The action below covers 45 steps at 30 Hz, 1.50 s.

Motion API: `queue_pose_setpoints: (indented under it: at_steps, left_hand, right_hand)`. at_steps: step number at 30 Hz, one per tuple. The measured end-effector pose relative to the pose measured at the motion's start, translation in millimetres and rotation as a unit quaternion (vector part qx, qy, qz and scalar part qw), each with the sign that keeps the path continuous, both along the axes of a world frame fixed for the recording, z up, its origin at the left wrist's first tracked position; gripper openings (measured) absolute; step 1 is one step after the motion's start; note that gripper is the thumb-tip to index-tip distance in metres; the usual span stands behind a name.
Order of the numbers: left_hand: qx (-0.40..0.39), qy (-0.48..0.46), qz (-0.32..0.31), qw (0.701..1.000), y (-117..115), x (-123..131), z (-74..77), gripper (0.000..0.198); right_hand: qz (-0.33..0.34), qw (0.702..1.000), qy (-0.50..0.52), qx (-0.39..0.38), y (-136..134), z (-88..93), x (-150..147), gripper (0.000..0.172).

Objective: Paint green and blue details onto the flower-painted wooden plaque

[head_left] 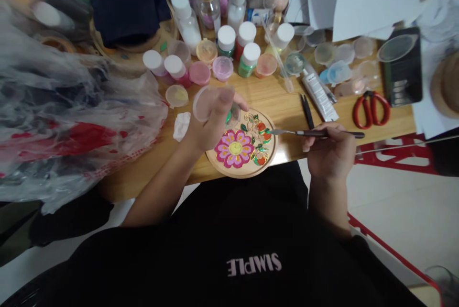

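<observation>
Disc at table near edge looks approx. two-thirds coloured, pink flower & red bits done, top scrolls bare; L hand grips blurry clear pot above it, R hand pinches spatula, tip at disc's right.

lite: soft, even, a bit dim | shadow: faint, just under left hand | blur: cup in that hand + plastic bag to its left smeared | edges: wide-angle bend, corners soft
</observation>
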<state>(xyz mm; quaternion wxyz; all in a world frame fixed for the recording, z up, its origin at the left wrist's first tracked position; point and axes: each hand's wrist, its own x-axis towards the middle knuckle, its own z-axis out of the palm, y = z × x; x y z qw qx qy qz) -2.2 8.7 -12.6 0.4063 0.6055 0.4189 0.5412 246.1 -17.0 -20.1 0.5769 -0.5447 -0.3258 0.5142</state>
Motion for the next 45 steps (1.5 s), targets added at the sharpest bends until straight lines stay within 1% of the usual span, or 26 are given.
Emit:
queue_pose_setpoints:
  at_steps: [2,5,8,9,11,14,16,19,23,25,29,33,38,42,45]
  left_hand:
    - [-0.003,0.003,0.007,1.0,0,1,2.0,0.081]
    - [-0.007,0.009,0.015,1.0,-1,1,4.5,0.077]
    - [-0.002,0.006,0.008,1.0,-1,1,6.5,0.074]
    - [-0.003,0.004,0.006,1.0,-1,0,7.2,0.072]
    - [-0.013,0.006,0.002,1.0,-1,-1,8.4,0.071]
    - [-0.038,0.026,-0.001,0.999,-1,-2,9.6,0.074]
    - [-0.05,0.033,0.006,0.998,-2,-2,9.9,0.074]
    - [-0.056,0.033,0.018,0.998,-2,-1,9.9,0.072]
    - [-0.063,0.018,0.013,0.998,-3,0,8.9,0.071]
    - [-0.056,0.018,0.012,0.998,-2,0,8.1,0.072]
    - [-0.037,0.025,0.008,0.999,-2,-1,6.9,0.073]
    - [-0.048,0.021,0.005,0.999,-2,-1,6.6,0.073]
    - [-0.051,0.024,-0.005,0.998,-2,-2,6.2,0.07]
    - [-0.03,0.026,0.005,0.999,-3,-2,6.4,0.07]
    - [-0.033,0.027,0.004,0.999,-2,-2,7.8,0.07]
  right_hand:
    - [0.01,1.0,0.014,0.005,3,4.1,1,0.017]
    - [0.023,0.999,0.04,0.028,9,18.1,-6,0.019]
    - [0.054,0.994,0.046,0.08,13,35.1,-24,0.022]
    - [0.065,0.992,0.037,0.099,12,39.7,-31,0.021]
    - [0.066,0.989,0.004,0.134,9,46.0,-44,0.017]
    - [0.124,0.977,-0.057,0.164,2,48.6,-54,0.009]
    - [0.163,0.966,-0.098,0.174,-2,48.2,-55,0.009]
    - [0.18,0.958,-0.126,0.186,-2,47.8,-52,0.009]
    - [0.202,0.955,-0.133,0.174,1,49.4,-55,0.009]
    - [0.2,0.956,-0.133,0.167,3,50.6,-58,0.013]
    - [0.174,0.962,-0.13,0.165,2,53.5,-60,0.019]
    - [0.158,0.963,-0.139,0.166,0,55.1,-61,0.018]
    - [0.184,0.954,-0.161,0.171,-1,53.7,-62,0.015]
    - [0.166,0.957,-0.164,0.17,-3,54.2,-62,0.014]
    - [0.154,0.959,-0.154,0.179,-2,56.8,-61,0.015]
